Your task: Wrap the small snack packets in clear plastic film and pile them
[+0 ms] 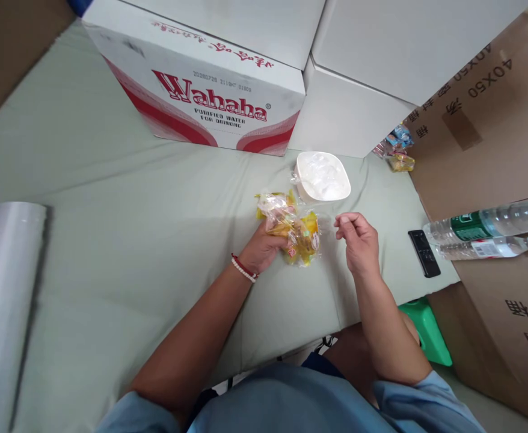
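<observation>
Several yellow snack packets [306, 237] in clear wrapping are bunched in my left hand [264, 243], whose fingers close round their left side just above the table. To the right, my right hand [358, 237] is raised with thumb and fingertips pinched together. What it pinches, if anything, is too small or too transparent to make out. A gap separates the right fingertips from the packets. Just beyond both hands stands a white square bowl [325, 175] with crumpled clear plastic inside; some of the plastic hangs over its left rim.
A Wahaha water carton [201, 90] and plain white boxes [349, 108] line the back. Small packets [399, 150] lie by the brown cardboard [485, 150] at right. Near it are plastic bottles [494, 225] and a black phone-like object [424, 254]. A film roll [11, 300] lies at left.
</observation>
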Demonstrator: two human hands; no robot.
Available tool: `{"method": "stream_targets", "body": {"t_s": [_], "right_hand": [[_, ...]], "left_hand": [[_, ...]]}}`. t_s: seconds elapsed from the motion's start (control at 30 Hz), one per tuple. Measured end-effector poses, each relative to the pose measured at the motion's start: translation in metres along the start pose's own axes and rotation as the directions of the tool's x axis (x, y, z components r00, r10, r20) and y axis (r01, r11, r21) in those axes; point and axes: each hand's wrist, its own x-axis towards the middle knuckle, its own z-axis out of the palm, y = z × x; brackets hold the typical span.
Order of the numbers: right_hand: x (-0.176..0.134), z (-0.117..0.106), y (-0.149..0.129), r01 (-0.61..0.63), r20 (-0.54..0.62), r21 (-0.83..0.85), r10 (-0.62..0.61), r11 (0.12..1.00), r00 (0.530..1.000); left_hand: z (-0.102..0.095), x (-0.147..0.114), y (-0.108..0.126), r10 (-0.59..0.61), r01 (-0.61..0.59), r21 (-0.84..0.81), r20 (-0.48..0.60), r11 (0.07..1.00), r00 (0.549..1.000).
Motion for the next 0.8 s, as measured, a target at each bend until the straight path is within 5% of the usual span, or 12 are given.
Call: {"method": "stream_targets", "body": {"t_s": [0.13,0.3,0.5,0.63,0.8], "right_hand": [[-0.004,0.007,0.009,-0.157,0.236,0.01,0.15,0.988,0.96],[-0.009,0.009,0.027,-0.417,0.312,0.16,0.355,0.895,0.881],[-0.012,0.002,0.024,-0.443,0.452,0.041,0.379,0.896,0.807],[-0.004,-0.026,0.023,-0.382,0.25,0.003,0.369,0.924,0.895],[0.031,-0.067,0.012,-0.287,-0.007,0.285,0.302,0.915,0.953]], "left_hand": [[0.001,-0.002,0.002,-0.043,0.043,0.006,0.018,0.999,0.999],[0.002,-0.001,0.002,-0.017,0.017,0.012,-0.01,1.0,1.0],[0.0,0.005,-0.003,-0.019,0.025,0.045,-0.135,0.999,0.991],[-0.004,0.005,0.001,-0.07,0.067,-0.035,-0.117,0.997,0.991],[-0.009,-0.001,0.009,-0.166,0.175,-0.088,0.101,0.981,0.981]]}}
